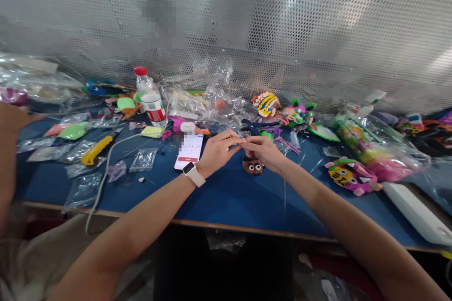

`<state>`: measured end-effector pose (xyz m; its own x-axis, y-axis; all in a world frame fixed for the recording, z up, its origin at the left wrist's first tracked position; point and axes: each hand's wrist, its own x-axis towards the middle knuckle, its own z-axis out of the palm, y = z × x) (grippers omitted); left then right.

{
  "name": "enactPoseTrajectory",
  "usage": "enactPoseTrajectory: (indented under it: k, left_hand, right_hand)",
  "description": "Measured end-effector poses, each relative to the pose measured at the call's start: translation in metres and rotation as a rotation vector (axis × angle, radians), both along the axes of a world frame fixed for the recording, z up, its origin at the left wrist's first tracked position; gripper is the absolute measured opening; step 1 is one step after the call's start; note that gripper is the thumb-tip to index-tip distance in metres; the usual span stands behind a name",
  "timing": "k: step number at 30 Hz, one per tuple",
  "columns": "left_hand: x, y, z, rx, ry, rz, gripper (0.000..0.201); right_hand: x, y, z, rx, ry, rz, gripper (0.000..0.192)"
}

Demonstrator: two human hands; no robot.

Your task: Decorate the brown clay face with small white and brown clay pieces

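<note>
Two hands [218, 151] [267, 153] meet near a brown figure [253, 172], eyes [251, 167] upward, long axis unclear

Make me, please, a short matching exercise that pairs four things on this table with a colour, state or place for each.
Things:
1. Brown face
2. Phone
3. Bottle
4. Cutter

Descriptions:
A. Red cap, standing upright
B. Lit screen, beside the left hand
C. Yellow handle, lying to the left of the white cable
D. Round white eyes with black pupils, close to the right hand

Pairs: 1-D, 2-B, 3-A, 4-C
</note>
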<state>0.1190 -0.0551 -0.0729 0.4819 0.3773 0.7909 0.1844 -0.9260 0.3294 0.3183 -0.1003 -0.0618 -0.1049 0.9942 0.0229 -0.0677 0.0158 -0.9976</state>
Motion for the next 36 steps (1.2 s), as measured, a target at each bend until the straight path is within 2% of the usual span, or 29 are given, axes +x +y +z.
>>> enactPoseTrajectory:
  k: [6, 10, 13, 16, 20, 26, 31, 36]
  left_hand:
    - [-0.003, 0.007, -0.004, -0.006, -0.029, 0.033, 0.016]
    - [0.003, 0.003, -0.006, 0.031, 0.039, -0.001, 0.023]
    - [0.008, -0.002, -0.006, 0.012, 0.019, 0.013, 0.024]
    - [0.011, -0.005, -0.004, -0.003, -0.017, 0.015, 0.025]
    - [0.01, -0.005, 0.001, 0.004, -0.055, 0.0, 0.016]
    - [0.007, -0.002, 0.002, 0.046, -0.087, 0.003, 0.012]
    - [0.002, 0.004, 0.006, -0.007, 0.108, -0.136, 0.027]
    - [-0.005, 0.009, 0.012, 0.002, 0.274, -0.251, 0.026]
  right_hand:
    - [-0.011, 0.009, -0.005, 0.089, 0.016, -0.032, 0.039]
    - [0.001, 0.003, -0.004, 0.152, -0.062, -0.065, 0.032]
    - [0.012, -0.002, 0.0, 0.2, -0.101, -0.116, 0.029]
    - [0.016, -0.005, 0.002, 0.154, -0.059, -0.124, 0.031]
    - [0.008, -0.007, -0.001, 0.063, 0.018, -0.042, 0.032]
    - [0.002, -0.009, -0.005, 0.062, 0.069, -0.024, 0.034]
    - [0.008, -0.009, -0.003, 0.058, -0.03, 0.042, 0.031]
    - [0.014, -0.009, 0.002, 0.18, -0.157, 0.082, 0.031]
